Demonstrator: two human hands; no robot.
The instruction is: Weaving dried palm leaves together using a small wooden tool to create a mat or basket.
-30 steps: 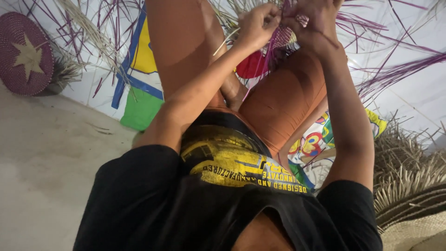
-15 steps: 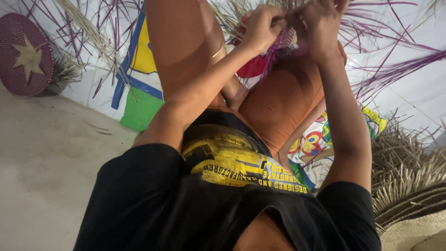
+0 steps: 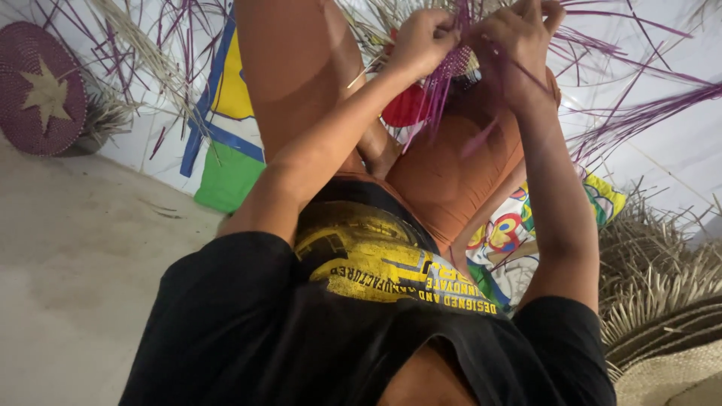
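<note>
Weaving [image 3: 455,64] made of purple strips sits at the top middle, pinched between both hands. Its loose purple strips [image 3: 639,113] fan out long toward the upper right. Left hand [image 3: 421,41] and right hand [image 3: 515,45] both squeeze it, close together. Half a second ago, the hands were a bit lower.

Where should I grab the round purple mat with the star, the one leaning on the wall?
Best guess: grip the round purple mat by its top rim, coming down from above. It stands on edge, tilted against the white wall, so the upper rim is free, while its bottom rests on the floor with dry straw beside it.
</note>
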